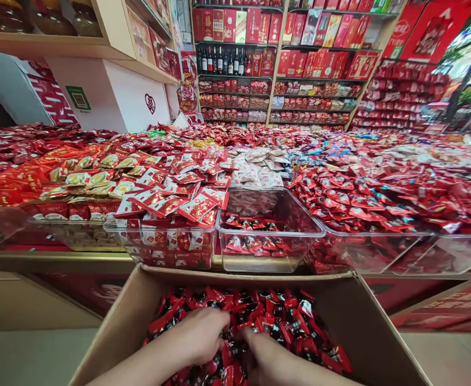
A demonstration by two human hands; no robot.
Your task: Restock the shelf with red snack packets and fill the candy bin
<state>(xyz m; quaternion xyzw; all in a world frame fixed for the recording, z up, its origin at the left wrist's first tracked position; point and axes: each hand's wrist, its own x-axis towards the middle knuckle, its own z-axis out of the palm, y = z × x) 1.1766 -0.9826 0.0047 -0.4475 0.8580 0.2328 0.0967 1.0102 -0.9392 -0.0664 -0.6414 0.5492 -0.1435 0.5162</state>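
Wrapped candies (295, 321) in red and black lie heaped inside an open cardboard box (380, 327) just below me. My left hand (203, 335) reaches into the heap from the left, its fingers curled down around candies and the fingertips hidden. Close by on the right, my right hand (265, 354) is also sunk in the pile, thumb on top and the other fingers bent around candies, mostly out of sight. A narrow gap with candies in it separates the two hands. Beyond the box's far edge stands a clear plastic bin (270, 234), partly filled with similar red and black packets.
Left of that bin, another clear bin (159, 230) overflows with red and white packets (171, 195). Red packets (352, 203) are piled at the right. White packets (257, 166) lie behind. Shelves (273, 80) with bottles and red boxes line the back.
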